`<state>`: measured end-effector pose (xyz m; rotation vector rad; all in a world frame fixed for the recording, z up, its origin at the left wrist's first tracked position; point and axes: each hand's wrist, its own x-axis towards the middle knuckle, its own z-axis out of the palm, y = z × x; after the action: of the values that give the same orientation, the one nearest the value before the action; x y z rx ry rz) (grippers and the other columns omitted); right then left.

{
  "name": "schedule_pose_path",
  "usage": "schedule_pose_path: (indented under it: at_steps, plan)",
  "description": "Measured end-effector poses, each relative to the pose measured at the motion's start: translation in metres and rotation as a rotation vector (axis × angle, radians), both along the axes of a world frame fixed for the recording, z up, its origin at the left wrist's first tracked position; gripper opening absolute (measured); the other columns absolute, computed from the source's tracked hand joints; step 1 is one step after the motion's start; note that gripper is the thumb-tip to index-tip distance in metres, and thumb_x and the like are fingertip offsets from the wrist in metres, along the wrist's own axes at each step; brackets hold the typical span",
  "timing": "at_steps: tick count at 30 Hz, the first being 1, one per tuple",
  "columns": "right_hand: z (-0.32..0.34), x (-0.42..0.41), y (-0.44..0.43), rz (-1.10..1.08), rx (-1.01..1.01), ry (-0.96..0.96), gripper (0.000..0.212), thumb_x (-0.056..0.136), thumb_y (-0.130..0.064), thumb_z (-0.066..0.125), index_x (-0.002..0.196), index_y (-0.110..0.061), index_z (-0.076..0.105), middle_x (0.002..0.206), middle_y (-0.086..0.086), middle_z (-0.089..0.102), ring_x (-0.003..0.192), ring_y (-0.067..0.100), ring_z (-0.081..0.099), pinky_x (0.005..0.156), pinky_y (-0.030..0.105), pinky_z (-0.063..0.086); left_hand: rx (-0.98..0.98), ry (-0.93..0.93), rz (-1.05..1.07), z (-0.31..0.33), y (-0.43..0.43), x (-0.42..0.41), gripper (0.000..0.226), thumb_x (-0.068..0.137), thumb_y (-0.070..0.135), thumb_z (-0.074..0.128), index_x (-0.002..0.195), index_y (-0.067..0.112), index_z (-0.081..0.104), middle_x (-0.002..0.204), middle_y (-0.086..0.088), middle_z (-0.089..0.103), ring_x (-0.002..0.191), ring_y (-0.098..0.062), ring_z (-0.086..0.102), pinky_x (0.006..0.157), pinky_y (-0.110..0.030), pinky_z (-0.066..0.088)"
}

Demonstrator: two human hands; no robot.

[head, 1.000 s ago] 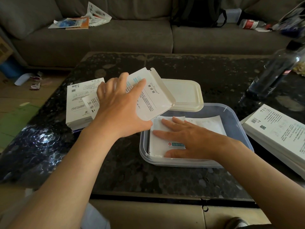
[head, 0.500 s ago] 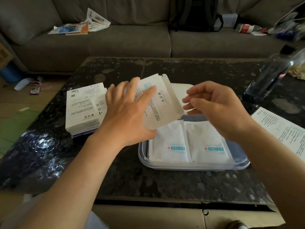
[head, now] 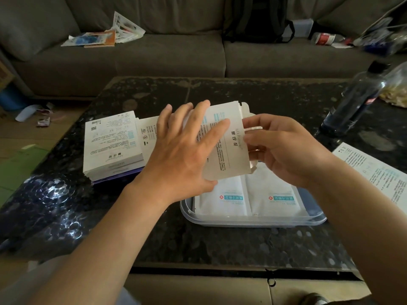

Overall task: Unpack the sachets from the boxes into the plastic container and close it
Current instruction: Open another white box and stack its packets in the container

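Sachets [head: 248, 198] in container [head: 253, 221], boxes [head: 112, 144] left, bottle [head: 354, 100] right

plastic container [head: 253, 223] far half behind box [head: 230, 150], right boxes [head: 374, 170] cropped

Ahead of me a grey sofa [head: 154, 60] runs across the far side, its cushions dim. Loose papers [head: 99, 37] lie on its left seat, a black backpack [head: 257, 20] leans against its back in the middle, and a clear bottle [head: 326, 38] with a red label lies on its side further right. The tabletop [head: 220, 243] before me is dark speckled stone, and light glints off its near left corner. To my left the floor [head: 13, 137] is pale wood, with a green mat [head: 19, 166], a blue tub [head: 11, 100] by the sofa's end and scraps of litter [head: 33, 113].
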<state>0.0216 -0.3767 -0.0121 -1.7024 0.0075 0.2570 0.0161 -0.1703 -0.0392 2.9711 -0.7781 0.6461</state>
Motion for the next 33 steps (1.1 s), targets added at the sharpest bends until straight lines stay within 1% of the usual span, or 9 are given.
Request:
schedule_pose_path:
  at_steps: [6,10,16,20,22,24,26,30,33]
  plan:
    - [-0.006,0.000,0.002,0.030,-0.073,0.014,0.015,0.096,-0.011,0.063,0.099,-0.012,0.077,0.097,-0.004,0.078,0.096,0.019,0.074,0.085,0.039,0.061,0.044,0.006,-0.012,0.000,-0.005,-0.002,0.118,0.053,0.059,0.088,0.151,0.028,0.031,0.161,-0.017,0.022,0.146,-0.042,0.022,0.121,-0.062,0.007]
    - [-0.007,0.001,0.001,-0.022,-0.030,-0.002,0.008,0.088,-0.012,0.072,0.086,-0.005,0.073,0.089,0.000,0.078,0.089,0.018,0.076,0.080,0.038,0.063,0.031,0.010,-0.007,0.001,-0.002,-0.001,0.118,0.053,0.060,0.087,0.152,0.028,0.030,0.160,-0.016,0.024,0.145,-0.041,0.023,0.120,-0.064,0.009]
    - [-0.007,0.000,0.003,-0.077,0.189,0.073,0.033,0.062,-0.019,0.077,0.083,-0.002,0.057,0.093,0.006,0.078,0.089,0.019,0.076,0.066,0.032,0.062,0.017,0.036,0.004,0.003,0.005,0.002,0.115,0.055,0.061,0.085,0.151,0.031,0.030,0.160,-0.013,0.022,0.146,-0.040,0.022,0.121,-0.062,0.006]
    - [-0.007,-0.001,0.002,-0.104,0.265,0.116,0.049,0.072,-0.022,0.073,0.109,0.007,0.059,0.096,0.005,0.078,0.088,0.019,0.076,0.061,0.032,0.061,0.026,0.052,0.020,0.004,0.008,0.003,0.113,0.057,0.062,0.083,0.151,0.032,0.028,0.161,-0.013,0.020,0.147,-0.040,0.020,0.122,-0.063,0.006]
    - [-0.006,0.000,-0.004,-0.120,0.280,0.118,0.042,0.088,-0.022,0.066,0.120,0.004,0.059,0.097,0.003,0.078,0.092,0.022,0.076,0.063,0.033,0.061,0.030,0.059,0.035,0.005,0.011,0.004,0.112,0.058,0.062,0.083,0.151,0.032,0.028,0.162,-0.013,0.020,0.148,-0.040,0.019,0.121,-0.064,0.005]
    - [-0.005,0.001,-0.012,-0.142,0.253,0.094,0.022,0.098,-0.025,0.057,0.116,-0.015,0.066,0.098,-0.001,0.078,0.097,0.022,0.074,0.066,0.035,0.062,0.035,0.068,0.053,0.006,0.014,0.005,0.112,0.058,0.063,0.083,0.152,0.033,0.028,0.162,-0.013,0.020,0.148,-0.040,0.018,0.121,-0.064,0.004]
    - [-0.006,0.001,-0.020,-0.131,0.239,0.079,0.021,0.099,-0.027,0.056,0.116,-0.024,0.066,0.103,-0.003,0.077,0.100,0.021,0.073,0.072,0.038,0.062,0.036,0.074,0.067,0.006,0.016,0.005,0.113,0.059,0.064,0.082,0.152,0.033,0.028,0.162,-0.013,0.019,0.148,-0.039,0.017,0.122,-0.063,0.002]
    - [-0.010,-0.001,-0.024,-0.034,0.142,0.052,0.034,0.083,-0.018,0.067,0.118,-0.019,0.068,0.108,-0.001,0.076,0.101,0.020,0.073,0.081,0.043,0.062,0.039,0.084,0.054,0.006,0.015,0.004,0.112,0.059,0.063,0.082,0.153,0.032,0.027,0.162,-0.012,0.017,0.149,-0.039,0.015,0.122,-0.062,0.001]
    - [-0.012,-0.002,-0.027,-0.145,0.114,0.032,0.026,0.087,-0.006,0.069,0.112,-0.014,0.071,0.103,-0.001,0.078,0.096,0.019,0.075,0.076,0.041,0.063,0.052,0.082,0.052,0.006,0.012,0.003,0.113,0.060,0.061,0.081,0.153,0.032,0.026,0.163,-0.012,0.015,0.149,-0.038,0.013,0.122,-0.062,-0.001]
